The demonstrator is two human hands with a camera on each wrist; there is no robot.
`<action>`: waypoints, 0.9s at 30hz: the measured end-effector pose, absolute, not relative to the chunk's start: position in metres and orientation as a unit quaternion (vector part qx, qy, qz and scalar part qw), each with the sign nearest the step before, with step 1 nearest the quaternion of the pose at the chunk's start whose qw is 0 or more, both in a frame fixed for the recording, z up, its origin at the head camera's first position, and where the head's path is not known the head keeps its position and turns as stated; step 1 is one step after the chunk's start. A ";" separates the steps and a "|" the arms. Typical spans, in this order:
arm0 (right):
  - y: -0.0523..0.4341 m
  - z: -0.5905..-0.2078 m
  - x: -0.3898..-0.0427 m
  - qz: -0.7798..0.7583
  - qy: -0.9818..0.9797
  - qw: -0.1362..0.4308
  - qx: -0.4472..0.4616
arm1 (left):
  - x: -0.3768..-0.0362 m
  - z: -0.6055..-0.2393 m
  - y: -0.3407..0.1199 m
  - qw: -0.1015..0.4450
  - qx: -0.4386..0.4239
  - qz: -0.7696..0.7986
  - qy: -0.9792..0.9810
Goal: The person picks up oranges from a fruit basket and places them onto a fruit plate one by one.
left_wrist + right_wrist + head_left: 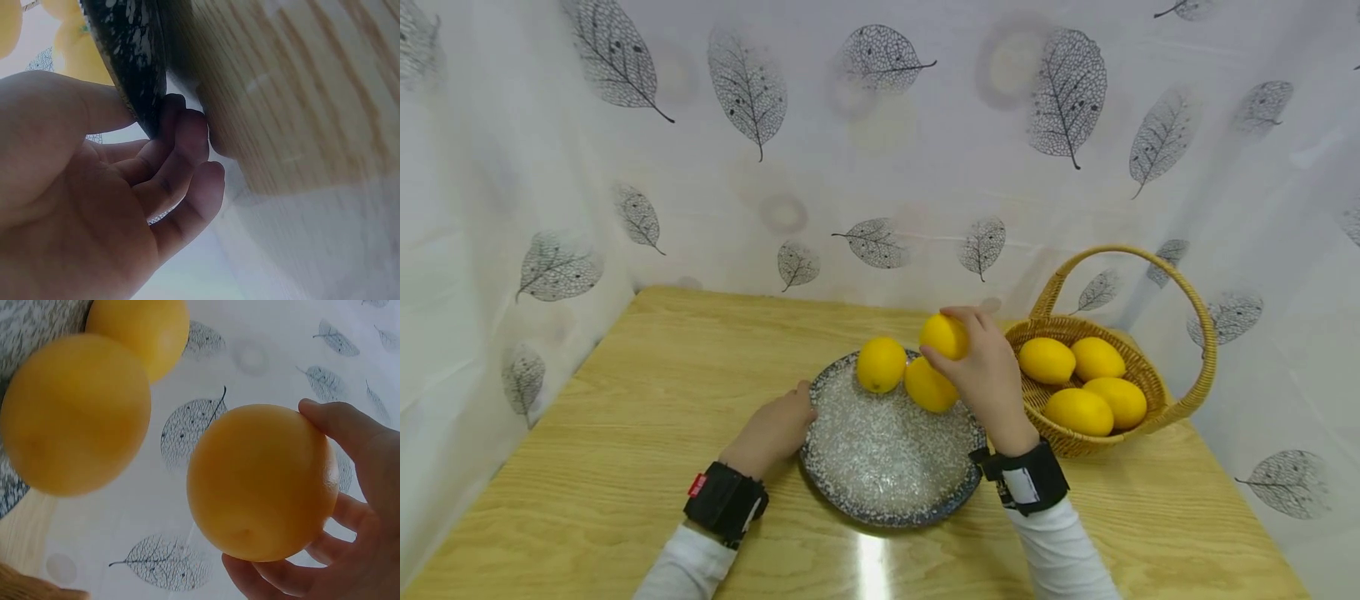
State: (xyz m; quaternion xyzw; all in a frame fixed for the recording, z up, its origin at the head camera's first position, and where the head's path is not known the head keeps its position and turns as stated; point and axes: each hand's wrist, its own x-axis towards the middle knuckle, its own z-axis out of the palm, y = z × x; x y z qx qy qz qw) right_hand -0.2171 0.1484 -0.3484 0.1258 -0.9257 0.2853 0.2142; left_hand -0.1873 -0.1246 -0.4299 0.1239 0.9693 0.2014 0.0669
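Observation:
A speckled dark plate [887, 467] lies on the wooden table with two lemons [881, 364] [929, 386] at its far side. My right hand [981, 367] holds a third lemon [944, 336] just above the plate's far right edge, fingers curled round it; the right wrist view shows that lemon [262, 481] in my fingers with the two plate lemons [75, 412] [140, 331] beyond. My left hand [775, 427] grips the plate's left rim; in the left wrist view my thumb and fingers [181, 144] pinch the rim [134, 56].
A wicker basket [1157, 408] with a tall handle stands to the right of the plate and holds several lemons [1078, 410]. A leaf-patterned white curtain [880, 142] closes in the back and both sides. The table [647, 400] stretches out to the left.

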 end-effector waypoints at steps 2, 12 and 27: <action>0.142 -0.351 -0.217 0.287 -0.922 0.221 0.138 | -0.187 -0.429 -0.125 0.066 0.125 0.201 0.969; 0.112 -0.363 -0.211 0.275 -0.912 0.232 0.197 | -0.186 -0.431 -0.125 0.049 0.139 0.205 0.968; 0.079 -0.390 -0.199 0.254 -0.906 0.189 0.280 | -0.187 -0.427 -0.123 0.058 0.125 0.199 0.970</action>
